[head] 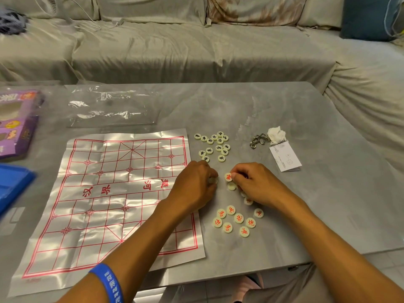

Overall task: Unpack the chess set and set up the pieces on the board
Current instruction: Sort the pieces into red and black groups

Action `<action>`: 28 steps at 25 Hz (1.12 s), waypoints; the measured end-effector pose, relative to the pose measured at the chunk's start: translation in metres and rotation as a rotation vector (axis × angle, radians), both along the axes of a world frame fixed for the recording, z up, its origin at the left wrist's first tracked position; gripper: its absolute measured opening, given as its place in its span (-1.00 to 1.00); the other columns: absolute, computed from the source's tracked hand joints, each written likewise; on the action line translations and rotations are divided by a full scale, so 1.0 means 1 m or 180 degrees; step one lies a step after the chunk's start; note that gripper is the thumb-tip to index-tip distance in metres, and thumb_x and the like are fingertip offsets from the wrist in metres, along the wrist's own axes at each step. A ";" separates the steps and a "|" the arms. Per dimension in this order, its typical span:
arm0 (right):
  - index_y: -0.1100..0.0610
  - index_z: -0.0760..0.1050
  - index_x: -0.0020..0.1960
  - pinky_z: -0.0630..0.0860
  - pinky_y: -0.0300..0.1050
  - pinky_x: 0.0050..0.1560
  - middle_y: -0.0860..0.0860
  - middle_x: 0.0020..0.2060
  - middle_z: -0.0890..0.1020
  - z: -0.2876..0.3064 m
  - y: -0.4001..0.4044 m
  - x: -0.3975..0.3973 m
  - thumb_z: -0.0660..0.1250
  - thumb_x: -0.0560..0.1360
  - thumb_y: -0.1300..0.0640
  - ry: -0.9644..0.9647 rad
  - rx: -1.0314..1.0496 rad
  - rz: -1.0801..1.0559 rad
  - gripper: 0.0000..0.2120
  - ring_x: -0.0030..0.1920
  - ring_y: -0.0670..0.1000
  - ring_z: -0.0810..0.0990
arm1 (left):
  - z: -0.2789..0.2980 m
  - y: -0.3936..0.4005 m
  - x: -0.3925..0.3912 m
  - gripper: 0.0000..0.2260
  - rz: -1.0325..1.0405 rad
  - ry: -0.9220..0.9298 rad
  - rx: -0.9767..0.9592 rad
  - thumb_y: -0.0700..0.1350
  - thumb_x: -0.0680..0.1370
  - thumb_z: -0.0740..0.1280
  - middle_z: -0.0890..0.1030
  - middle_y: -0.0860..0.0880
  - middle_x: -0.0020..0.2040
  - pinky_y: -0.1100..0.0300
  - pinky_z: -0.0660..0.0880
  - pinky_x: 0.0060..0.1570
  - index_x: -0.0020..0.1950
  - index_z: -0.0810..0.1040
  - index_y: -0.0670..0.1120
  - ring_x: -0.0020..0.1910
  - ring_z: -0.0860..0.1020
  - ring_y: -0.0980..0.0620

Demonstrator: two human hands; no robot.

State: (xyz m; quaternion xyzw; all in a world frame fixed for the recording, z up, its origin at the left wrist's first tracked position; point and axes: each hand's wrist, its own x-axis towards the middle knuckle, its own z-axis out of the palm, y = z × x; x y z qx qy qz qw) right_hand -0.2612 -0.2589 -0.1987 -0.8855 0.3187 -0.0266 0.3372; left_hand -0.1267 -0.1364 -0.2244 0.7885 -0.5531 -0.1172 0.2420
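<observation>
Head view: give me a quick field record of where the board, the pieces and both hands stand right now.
board: plastic sheet board spread flat on the table, no pieces on it
black pieces: black-lettered group off the board's far right corner
red pieces: red-lettered group on the table right of the board
left hand: left hand curled round a piece at the board's right edge
right hand: right hand pinches a red piece, more pieces under it
packaging: clear bag beyond the board, purple box far left

Grey marbled table (284, 119), cloth-draped sofa (175, 51) behind, teal cushion (365, 18)
</observation>
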 end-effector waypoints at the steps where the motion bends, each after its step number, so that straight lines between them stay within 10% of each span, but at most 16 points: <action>1: 0.04 0.58 0.02 0.43 -0.28 -0.22 -0.17 -0.25 0.57 0.000 -0.001 -0.001 0.19 0.61 0.05 -0.0031 0.0008 -0.0046 -0.80 -0.22 -0.15 0.56 | -0.001 0.000 0.000 -0.75 0.0018 0.0002 -0.0004 -0.06 0.57 0.29 0.57 -0.05 0.12 0.33 0.33 -0.10 0.21 0.59 -0.06 0.03 0.48 0.03; 14: -0.07 0.53 -0.14 0.46 -0.19 -0.16 -0.16 -0.23 0.54 0.029 0.008 -0.027 0.23 0.59 -0.03 0.1407 0.0154 0.0953 -0.83 -0.18 -0.11 0.54 | 0.000 0.016 -0.002 -0.74 -0.0135 0.0364 0.0090 -0.04 0.52 0.36 0.59 0.00 0.07 0.33 0.47 -0.05 0.20 0.59 -0.02 -0.04 0.50 0.11; 28: -0.02 0.60 0.08 0.51 -0.18 -0.07 -0.09 -0.01 0.62 0.000 -0.002 -0.005 0.30 0.55 0.00 0.0370 -0.0725 0.0458 -0.84 -0.09 -0.10 0.54 | 0.002 0.005 -0.006 -0.79 0.0187 0.0423 -0.0043 -0.10 0.57 0.30 0.64 -0.03 0.10 0.31 0.44 0.01 0.18 0.62 -0.05 0.03 0.57 0.04</action>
